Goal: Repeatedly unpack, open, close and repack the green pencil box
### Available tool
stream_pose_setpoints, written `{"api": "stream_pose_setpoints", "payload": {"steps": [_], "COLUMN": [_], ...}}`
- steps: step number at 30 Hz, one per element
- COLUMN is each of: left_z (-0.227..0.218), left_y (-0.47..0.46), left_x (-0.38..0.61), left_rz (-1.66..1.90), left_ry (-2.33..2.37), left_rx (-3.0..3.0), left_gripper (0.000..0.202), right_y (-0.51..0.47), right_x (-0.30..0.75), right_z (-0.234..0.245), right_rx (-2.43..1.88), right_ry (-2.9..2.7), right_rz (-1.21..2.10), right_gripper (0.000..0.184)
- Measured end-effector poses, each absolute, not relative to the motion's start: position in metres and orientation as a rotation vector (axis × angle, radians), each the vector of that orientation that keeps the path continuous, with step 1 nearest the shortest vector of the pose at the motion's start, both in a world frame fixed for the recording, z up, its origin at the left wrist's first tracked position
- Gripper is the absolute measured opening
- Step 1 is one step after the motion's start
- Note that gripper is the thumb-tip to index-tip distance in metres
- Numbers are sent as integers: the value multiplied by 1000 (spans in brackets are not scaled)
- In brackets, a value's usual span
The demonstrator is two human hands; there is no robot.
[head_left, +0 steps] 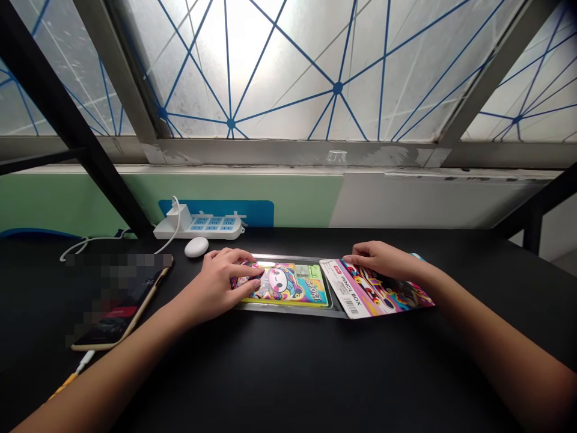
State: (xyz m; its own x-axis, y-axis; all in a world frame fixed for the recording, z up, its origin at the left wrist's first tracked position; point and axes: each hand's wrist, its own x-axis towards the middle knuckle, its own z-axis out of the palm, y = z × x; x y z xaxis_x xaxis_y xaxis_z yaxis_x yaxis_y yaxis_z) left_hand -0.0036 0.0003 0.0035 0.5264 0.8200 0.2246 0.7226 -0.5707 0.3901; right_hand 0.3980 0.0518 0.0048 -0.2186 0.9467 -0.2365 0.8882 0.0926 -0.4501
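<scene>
- My left hand [228, 279] lies spread on the colourful box [288, 285], on the table [293, 373].
- My right hand [383, 258] touches the printed card [354, 294]; grip unclear.
- Seemingly parting them, I need the box steady.

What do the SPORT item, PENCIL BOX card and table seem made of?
SPORT item: perhaps plastic or coated metal; smooth printed face. PENCIL BOX card: probably coated cardboard, thin with straight edges. Table: perhaps laminate; matte black, no visible grain.

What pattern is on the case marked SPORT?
Multicoloured cartoon print on the SPORT case; clearest in head view.
</scene>
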Motion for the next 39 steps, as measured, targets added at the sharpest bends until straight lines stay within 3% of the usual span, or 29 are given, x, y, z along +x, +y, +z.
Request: {"api": "stream_pose_setpoints", "payload": {"steps": [25,39], "left_z": [-4,0], "left_y": [-3,-2], "left_x": [-1,-2], "left_rz": [672,618], "left_ry": [1262,1232], "left_rx": [2557,2605], "left_gripper": [32,33], "right_y": [38,36], "right_x": [374,368], "right_z": [19,13], "right_rx": [-2003,-1776], "right_ry": [-2069,-2244], "right_rz": [631,662], "right_gripper": [54,56]}}
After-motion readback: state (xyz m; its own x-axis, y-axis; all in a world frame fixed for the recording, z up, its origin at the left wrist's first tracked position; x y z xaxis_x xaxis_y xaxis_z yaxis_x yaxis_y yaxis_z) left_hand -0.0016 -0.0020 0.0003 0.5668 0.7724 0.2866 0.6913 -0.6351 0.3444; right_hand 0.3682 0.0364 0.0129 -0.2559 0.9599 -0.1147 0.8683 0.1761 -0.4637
